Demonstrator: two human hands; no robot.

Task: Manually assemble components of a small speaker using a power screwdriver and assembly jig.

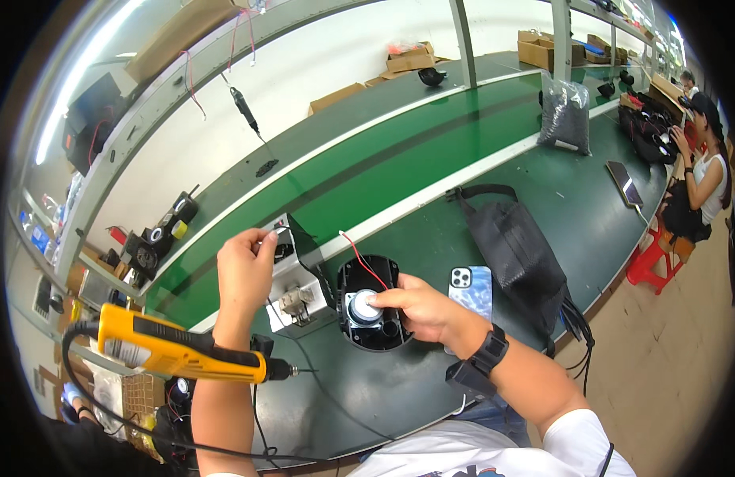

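Your tabletop point(431, 381) is a dark green bench with a green belt point(367, 171) running along its far side. On it, toward the near edge, lies a black bag point(514, 250), with a phone point(472, 288) between the bag and your work.

The work is a black housing point(373, 306), lying open side up near the near edge, just left of the phone. A round white part point(362, 308) sits in its middle, and a red wire point(361, 256) runs loose from it toward the belt. In my judgement the part is seated but not yet fastened, and the wire is not yet dressed.

Your right hand point(419, 310) rests on the housing, fingers curled, thumb and forefinger pressing the white part.

Your left hand point(246, 266) is raised over a grey fixture point(300, 290) beside the housing, fingers pinched on something small at the fixture's top; I cannot tell what.

The yellow driver point(184, 350) hangs idle at the near left edge, in neither hand. Fastening appears outstanding.
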